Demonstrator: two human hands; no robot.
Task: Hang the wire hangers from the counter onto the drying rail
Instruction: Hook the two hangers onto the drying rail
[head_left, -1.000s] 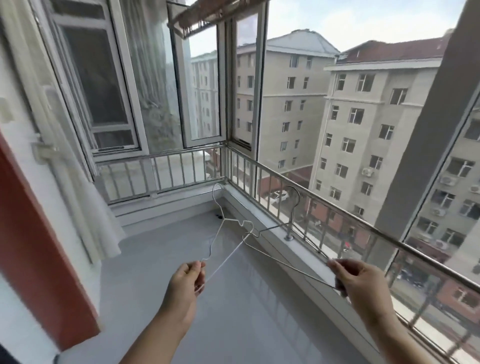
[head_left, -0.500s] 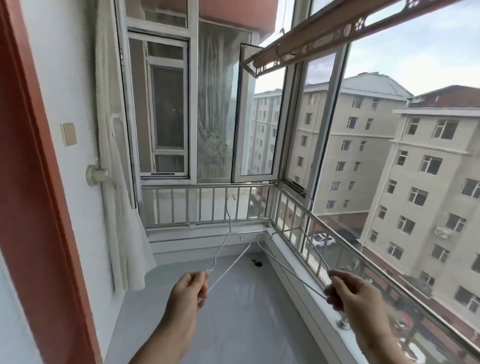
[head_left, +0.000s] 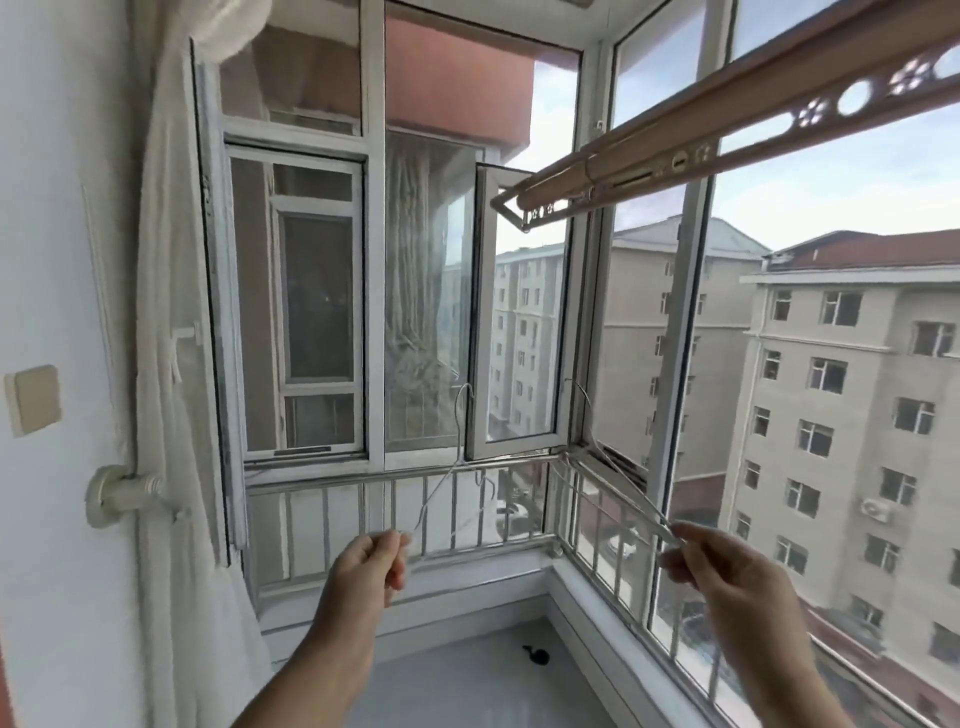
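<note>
My left hand (head_left: 371, 564) pinches the lower end of a thin silver wire hanger (head_left: 451, 457), whose hook points up in front of the window. My right hand (head_left: 722, 571) pinches a second wire hanger (head_left: 605, 457), its hook up near the window frame. The two hangers are held apart at chest height. The tan drying rail (head_left: 675, 166) with round cut-outs runs overhead from upper right toward the centre, well above both hangers.
A steel guard railing (head_left: 405, 475) lines the windows around the balcony corner. One window sash (head_left: 514, 322) stands open inward below the rail's end. A white curtain (head_left: 171, 364) hangs at left. The grey counter (head_left: 467, 686) lies below with a small dark object (head_left: 537, 654).
My view has tilted up, so the drying rail now shows overhead. Both hands have risen with the hangers, which have separated from their crossed position.
</note>
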